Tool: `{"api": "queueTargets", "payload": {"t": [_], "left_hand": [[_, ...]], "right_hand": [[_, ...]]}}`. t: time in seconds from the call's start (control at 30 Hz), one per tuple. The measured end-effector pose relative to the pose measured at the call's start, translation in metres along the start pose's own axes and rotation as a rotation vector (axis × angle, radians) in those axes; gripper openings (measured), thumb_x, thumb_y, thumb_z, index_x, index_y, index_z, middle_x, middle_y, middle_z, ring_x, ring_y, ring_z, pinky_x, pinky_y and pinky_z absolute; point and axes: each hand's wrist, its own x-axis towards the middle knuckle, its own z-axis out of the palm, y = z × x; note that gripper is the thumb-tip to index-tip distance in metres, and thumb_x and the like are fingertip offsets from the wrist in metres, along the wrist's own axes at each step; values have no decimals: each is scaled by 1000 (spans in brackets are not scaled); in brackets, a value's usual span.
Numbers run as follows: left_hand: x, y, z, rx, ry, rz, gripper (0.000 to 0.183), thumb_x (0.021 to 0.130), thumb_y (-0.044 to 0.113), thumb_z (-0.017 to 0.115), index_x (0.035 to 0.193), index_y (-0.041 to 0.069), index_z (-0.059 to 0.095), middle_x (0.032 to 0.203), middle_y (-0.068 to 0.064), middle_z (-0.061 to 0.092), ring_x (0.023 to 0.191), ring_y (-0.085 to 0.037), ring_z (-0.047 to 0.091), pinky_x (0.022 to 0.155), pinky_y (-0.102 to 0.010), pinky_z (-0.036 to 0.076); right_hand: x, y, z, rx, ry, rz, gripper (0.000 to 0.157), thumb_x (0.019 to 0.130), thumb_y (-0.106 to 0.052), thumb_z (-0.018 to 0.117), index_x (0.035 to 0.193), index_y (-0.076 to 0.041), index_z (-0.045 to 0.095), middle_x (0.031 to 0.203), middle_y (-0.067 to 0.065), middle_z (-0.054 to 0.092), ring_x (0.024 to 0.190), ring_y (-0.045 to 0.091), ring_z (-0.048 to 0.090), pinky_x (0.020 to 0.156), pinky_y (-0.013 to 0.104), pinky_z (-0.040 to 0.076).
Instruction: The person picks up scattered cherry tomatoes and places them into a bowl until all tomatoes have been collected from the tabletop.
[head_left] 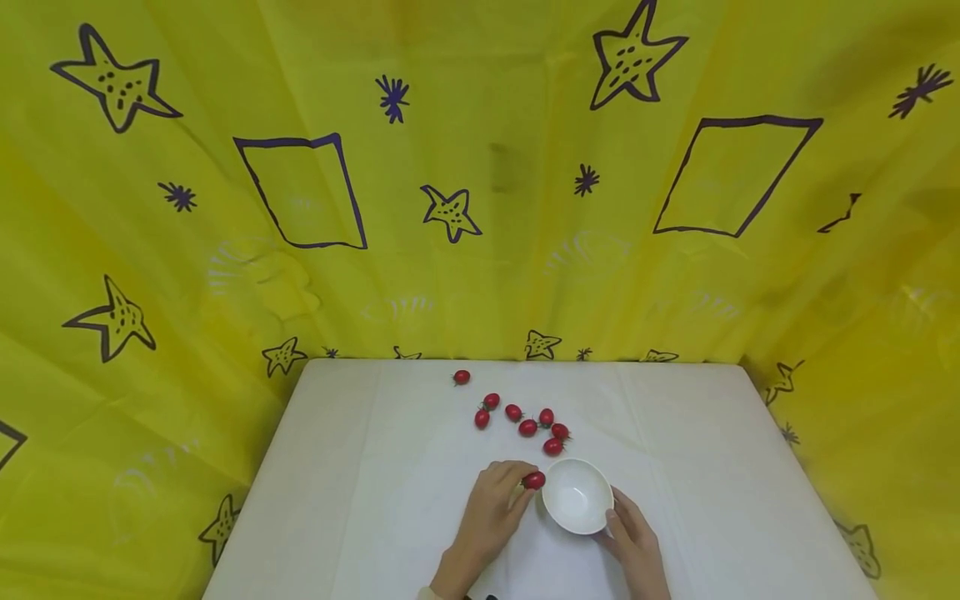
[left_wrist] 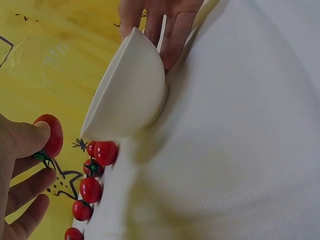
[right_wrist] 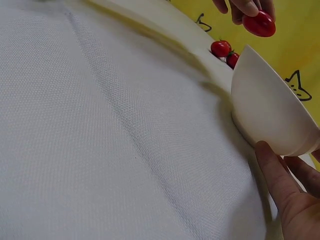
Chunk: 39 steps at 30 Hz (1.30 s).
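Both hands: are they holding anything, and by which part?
The left hand pinches a red tomato by its sides; the right hand holds the white bowl by its rim and lower outer wall.

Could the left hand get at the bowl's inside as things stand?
Likely yes: the left hand, pinching a tomato, is beside the bowl; nothing shows between them. The right hand holds the opposite side, leaving the opening mostly free.

A glossy red oval tomato (head_left: 534, 481) with a green leafy end is pinched in the left hand (head_left: 493, 504), held clear of the worktop (head_left: 405, 475), just beside a bowl (head_left: 577, 497). The smooth, plain white bowl is round and deep, its mouth facing upward, its side gripped by the right hand (head_left: 636, 537).
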Motion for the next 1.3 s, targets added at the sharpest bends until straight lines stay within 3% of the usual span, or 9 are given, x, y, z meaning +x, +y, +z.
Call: {"api": "queueTargets", "payload": {"t": [0.33, 0.6, 0.83, 1.07, 1.2, 1.3], "left_hand": [[6, 11, 9, -61, -30, 49, 31, 92, 13, 79, 121, 15, 71, 119, 5, 72, 109, -11, 65, 96, -23, 57], [14, 19, 19, -88, -19, 117, 30, 91, 11, 80, 119, 13, 72, 118, 3, 73, 109, -12, 66, 98, -24, 57], [19, 27, 30, -73, -28, 179, 31, 90, 10, 80, 120, 13, 71, 116, 3, 73, 107, -11, 66, 99, -20, 55], [25, 31, 40, -11, -72, 202, 29, 91, 13, 80, 119, 15, 72, 115, 5, 73, 103, -9, 66, 97, -16, 54], [28, 33, 45, 59, -151, 193, 26, 92, 16, 80, 117, 16, 72, 114, 5, 73, 105, -10, 66, 98, -18, 55], [30, 33, 49, 119, -218, 203, 24, 92, 14, 78, 115, 16, 73, 112, 5, 74, 106, -9, 67, 98, -19, 55]], "right_hand": [[-3, -4, 1, 11, 5, 5, 61, 112, -33, 47, 162, -4, 27, 164, 34, 31, 150, 52, 36, 99, 32, 60], [-1, 1, 1, 5, 10, -53, 62, 112, -34, 48, 161, -1, 29, 161, 37, 34, 146, 52, 41, 97, 33, 61], [-1, 3, 0, 28, 18, -79, 60, 111, -30, 50, 160, -1, 33, 159, 37, 37, 139, 39, 55, 97, 32, 61], [-2, 2, -1, 24, 6, -81, 60, 111, -31, 50, 160, -1, 32, 160, 37, 36, 142, 46, 49, 98, 32, 61], [-3, 1, 0, 52, 6, -91, 58, 111, -29, 51, 159, -1, 34, 159, 37, 37, 127, 12, 66, 97, 30, 61], [-4, 2, 0, 68, -1, -112, 58, 111, -28, 51, 158, 1, 34, 159, 38, 37, 112, -13, 60, 96, 29, 61]]}}
